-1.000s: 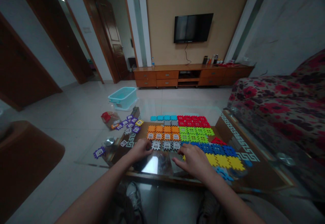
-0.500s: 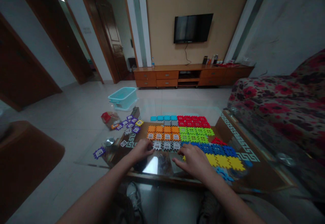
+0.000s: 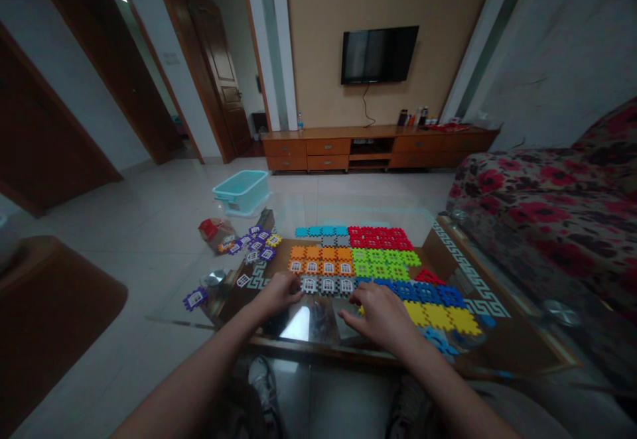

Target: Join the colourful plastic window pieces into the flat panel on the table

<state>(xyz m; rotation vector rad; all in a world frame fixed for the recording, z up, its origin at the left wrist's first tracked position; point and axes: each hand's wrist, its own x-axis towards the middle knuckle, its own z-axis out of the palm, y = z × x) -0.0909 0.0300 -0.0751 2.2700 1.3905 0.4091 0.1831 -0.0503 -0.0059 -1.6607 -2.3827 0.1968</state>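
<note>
A mat of interlocked plastic tiles lies on the glass coffee table [image 3: 448,253]: teal, red [image 3: 379,237], orange [image 3: 321,260], green [image 3: 383,264], blue [image 3: 423,290] and yellow [image 3: 440,316] blocks, with a short row of grey window tiles [image 3: 326,285] at the near edge. My left hand [image 3: 276,294] has its fingers curled on the left end of the grey row. My right hand [image 3: 381,314] rests at the row's right end, fingers bent and pressing on the tiles there.
Loose purple and white tiles [image 3: 253,243] lie at the table's left end, one purple tile [image 3: 194,298] nearer me. A teal basin [image 3: 240,191] and a red bag [image 3: 209,229] are on the floor. A floral sofa [image 3: 547,207] stands to the right, a TV cabinet [image 3: 373,147] at the far wall.
</note>
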